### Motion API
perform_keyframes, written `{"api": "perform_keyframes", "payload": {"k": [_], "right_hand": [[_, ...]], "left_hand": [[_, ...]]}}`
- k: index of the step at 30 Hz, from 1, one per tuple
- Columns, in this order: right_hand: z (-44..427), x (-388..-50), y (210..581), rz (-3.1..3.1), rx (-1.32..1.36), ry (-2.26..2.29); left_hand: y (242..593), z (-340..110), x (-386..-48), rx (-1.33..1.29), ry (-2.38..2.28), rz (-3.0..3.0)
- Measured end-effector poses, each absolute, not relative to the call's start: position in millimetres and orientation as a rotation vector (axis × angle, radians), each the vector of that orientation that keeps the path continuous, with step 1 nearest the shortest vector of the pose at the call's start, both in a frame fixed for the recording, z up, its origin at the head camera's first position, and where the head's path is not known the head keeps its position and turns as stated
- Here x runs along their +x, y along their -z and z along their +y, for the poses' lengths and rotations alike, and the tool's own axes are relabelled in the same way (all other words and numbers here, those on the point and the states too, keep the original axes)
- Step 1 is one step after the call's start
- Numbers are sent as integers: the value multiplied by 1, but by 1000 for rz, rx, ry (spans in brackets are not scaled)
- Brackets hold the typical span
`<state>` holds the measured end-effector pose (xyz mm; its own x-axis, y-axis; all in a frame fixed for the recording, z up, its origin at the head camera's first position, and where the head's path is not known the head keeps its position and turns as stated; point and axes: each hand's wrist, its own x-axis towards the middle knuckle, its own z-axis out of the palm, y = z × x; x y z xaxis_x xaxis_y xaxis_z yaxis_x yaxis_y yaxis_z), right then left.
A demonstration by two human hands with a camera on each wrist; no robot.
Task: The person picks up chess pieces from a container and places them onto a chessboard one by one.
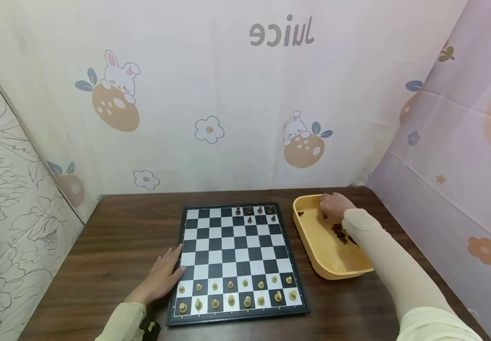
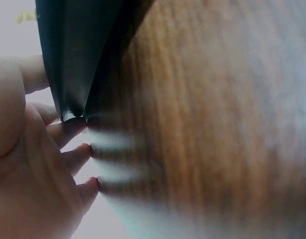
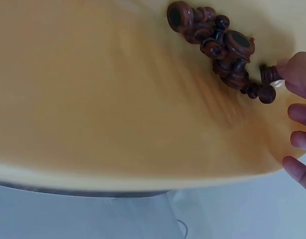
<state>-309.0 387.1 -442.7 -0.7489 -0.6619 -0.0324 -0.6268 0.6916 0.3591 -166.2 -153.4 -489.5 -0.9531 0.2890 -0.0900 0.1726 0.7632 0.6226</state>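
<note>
My left hand [image 1: 162, 277] rests at the left edge of the chessboard [image 1: 236, 318], fingers extended; the left wrist view shows the fingertips [image 2: 80, 151] by the dark board edge [image 2: 76, 59]. Light pieces [image 1: 231, 300] stand in two rows along the near side. Several dark pieces [image 1: 250, 219] stand at the far right corner. Inside the yellow bin [image 1: 339, 275], my right hand [image 1: 336, 207] reaches to the far end. In the right wrist view, a fingertip [image 3: 295, 69] touches a dark piece [image 3: 266, 93] beside a pile [image 3: 225, 59]; whether it is pinched is unclear.
The bin stands right of the board on a brown wooden table [image 1: 122, 232]. A patterned curtain [image 1: 237, 161] hangs behind the table, and another [image 1: 450, 213] hangs at the right. One small dark piece [image 1: 300, 213] lies near the bin's far left corner.
</note>
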Motion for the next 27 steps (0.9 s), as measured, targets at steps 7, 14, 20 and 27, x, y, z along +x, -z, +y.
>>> {"api": "perform_keyframes", "payload": {"k": [7, 14, 20, 27], "right_hand": [[381, -305, 430, -2845, 1049, 469], [367, -298, 409, -2843, 1103, 387], [361, -304, 401, -2818, 1089, 395], [349, -309, 389, -2780, 1092, 386]], "left_hand": [[487, -152, -166, 357, -961, 2775], [488, -153, -165, 357, -957, 2776], [488, -153, -166, 358, -961, 2775], [488, -152, -165, 356, -959, 2774]]}}
